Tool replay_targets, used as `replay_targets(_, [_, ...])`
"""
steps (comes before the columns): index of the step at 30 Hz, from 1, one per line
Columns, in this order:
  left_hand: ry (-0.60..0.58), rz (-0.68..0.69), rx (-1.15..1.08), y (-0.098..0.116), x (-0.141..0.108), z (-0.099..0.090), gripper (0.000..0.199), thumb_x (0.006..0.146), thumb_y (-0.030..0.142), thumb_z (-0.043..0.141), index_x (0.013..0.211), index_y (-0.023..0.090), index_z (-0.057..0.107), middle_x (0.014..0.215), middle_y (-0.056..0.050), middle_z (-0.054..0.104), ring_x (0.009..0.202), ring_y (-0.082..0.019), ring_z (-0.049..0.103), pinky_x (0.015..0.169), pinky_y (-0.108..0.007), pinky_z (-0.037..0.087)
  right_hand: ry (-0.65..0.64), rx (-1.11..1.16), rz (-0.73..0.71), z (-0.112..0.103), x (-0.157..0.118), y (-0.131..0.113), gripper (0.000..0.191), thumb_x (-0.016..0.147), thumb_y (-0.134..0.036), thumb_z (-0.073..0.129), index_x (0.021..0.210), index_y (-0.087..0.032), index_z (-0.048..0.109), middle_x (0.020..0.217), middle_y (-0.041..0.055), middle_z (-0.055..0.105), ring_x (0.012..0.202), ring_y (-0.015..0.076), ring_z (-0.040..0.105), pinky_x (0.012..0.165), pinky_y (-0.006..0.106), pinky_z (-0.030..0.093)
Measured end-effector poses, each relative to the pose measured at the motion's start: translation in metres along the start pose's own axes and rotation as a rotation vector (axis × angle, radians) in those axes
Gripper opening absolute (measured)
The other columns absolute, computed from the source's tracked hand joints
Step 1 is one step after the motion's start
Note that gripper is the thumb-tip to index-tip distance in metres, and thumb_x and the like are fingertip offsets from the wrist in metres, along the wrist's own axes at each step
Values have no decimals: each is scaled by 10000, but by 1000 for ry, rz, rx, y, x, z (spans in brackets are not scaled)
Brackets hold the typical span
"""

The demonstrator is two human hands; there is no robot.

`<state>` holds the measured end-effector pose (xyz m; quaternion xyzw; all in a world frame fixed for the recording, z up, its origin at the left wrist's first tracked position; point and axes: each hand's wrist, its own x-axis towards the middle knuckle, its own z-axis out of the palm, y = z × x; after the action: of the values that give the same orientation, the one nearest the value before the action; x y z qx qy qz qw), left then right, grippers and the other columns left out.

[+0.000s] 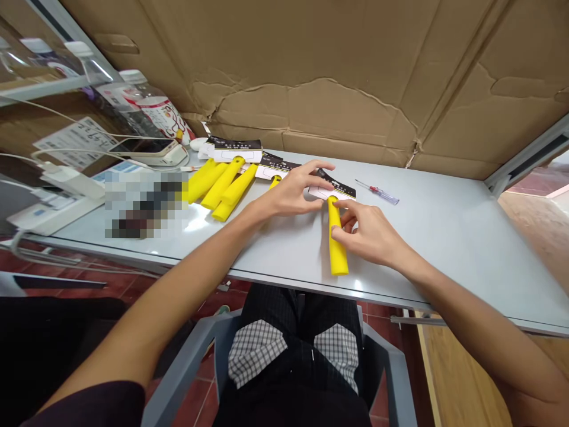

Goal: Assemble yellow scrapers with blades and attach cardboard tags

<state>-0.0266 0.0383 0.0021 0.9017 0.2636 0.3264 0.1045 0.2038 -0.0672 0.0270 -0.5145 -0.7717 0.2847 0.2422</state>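
A yellow sleeve (337,249) with a black-and-white card (340,190) at its top lies near the middle of the white table. My right hand (367,232) pinches this sleeve from the right side. My left hand (296,191) has its fingers spread, with the fingertips at the left edge of the card; whether they grip it is hard to see. Beneath the left hand, another yellow sleeve (275,181) is partly hidden. Several more yellow sleeves (224,182) with cards (237,150) lie in a group to the left.
A small screwdriver (383,194) lies at the back right. On the left are a power strip (66,204) with cables, a phone (144,147) and plastic bottles (155,107). Cardboard (311,71) stands behind the table (444,237).
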Motion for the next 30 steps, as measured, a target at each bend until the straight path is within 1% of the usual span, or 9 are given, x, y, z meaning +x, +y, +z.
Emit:
replay_targets(4, [-58, -10, 15, -2, -1, 0, 269, 830, 165, 757, 1087, 229, 806, 1442, -111, 666, 1317, -290, 655, 1130, -497, 515, -29, -64, 0, 2, 0, 2, 588, 826, -311, 636, 1382, -131, 700, 868, 59, 775, 847, 258, 715, 790, 390, 527])
replay_targets(8, [-146, -48, 47, -4, -2, 6, 233, 873, 246, 742, 1096, 223, 804, 1257, -99, 736, 1135, -263, 710, 1031, -455, 551, -71, -125, 12, 6, 2, 7, 568, 836, -320, 620, 1361, -120, 703, 814, 62, 748, 812, 253, 694, 717, 364, 491])
replay_targets(12, [-225, -78, 115, -6, -4, 9, 262, 895, 314, 722, 1128, 234, 810, 1219, -106, 756, 1128, -287, 704, 1027, -477, 533, -84, -162, -13, 7, 4, 11, 464, 852, -305, 612, 1265, -128, 729, 811, 66, 750, 798, 247, 680, 718, 368, 478])
replay_targets(16, [-306, -102, 165, -5, -4, 9, 328, 906, 424, 713, 1169, 256, 814, 1250, -110, 759, 1157, -315, 695, 1059, -495, 507, -112, -165, -51, 6, 7, 16, 350, 889, -275, 600, 1179, -150, 750, 798, 58, 758, 781, 241, 680, 732, 373, 473])
replay_targets(19, [-316, -120, 160, -3, -4, 7, 336, 921, 460, 692, 1166, 265, 817, 1256, -111, 762, 1157, -318, 692, 1060, -499, 502, -138, -171, -72, 0, 9, 20, 354, 946, -297, 589, 1237, -164, 741, 812, 45, 777, 804, 246, 694, 745, 370, 471])
replay_targets(22, [-311, -129, 168, -3, -4, 7, 333, 936, 450, 676, 1168, 260, 819, 1240, -112, 767, 1134, -312, 697, 1036, -484, 512, -105, -231, -52, -11, 14, 25, 347, 984, -301, 579, 1268, -183, 738, 812, 39, 783, 821, 251, 696, 729, 361, 453])
replay_targets(25, [-314, -130, 184, -4, -3, 8, 365, 938, 449, 676, 1197, 233, 816, 1242, -121, 762, 1122, -312, 699, 1021, -471, 522, -49, -399, 27, -27, 20, 34, 261, 976, -266, 595, 1154, -213, 778, 915, 75, 798, 874, 268, 692, 709, 360, 425])
replay_targets(27, [-296, -132, 193, -6, -3, 10, 382, 940, 440, 675, 1219, 218, 813, 1246, -130, 754, 1124, -313, 696, 1019, -466, 525, -55, -520, 111, -36, 26, 42, 238, 973, -286, 615, 1126, -244, 793, 987, 101, 790, 914, 289, 688, 703, 361, 418])
replay_targets(30, [-244, -141, 212, -7, -3, 13, 367, 955, 405, 655, 1222, 208, 813, 1240, -138, 747, 1138, -313, 684, 1021, -461, 520, -68, -552, 159, -44, 34, 57, 187, 967, -269, 627, 1032, -257, 802, 1019, 115, 768, 979, 299, 690, 752, 361, 448])
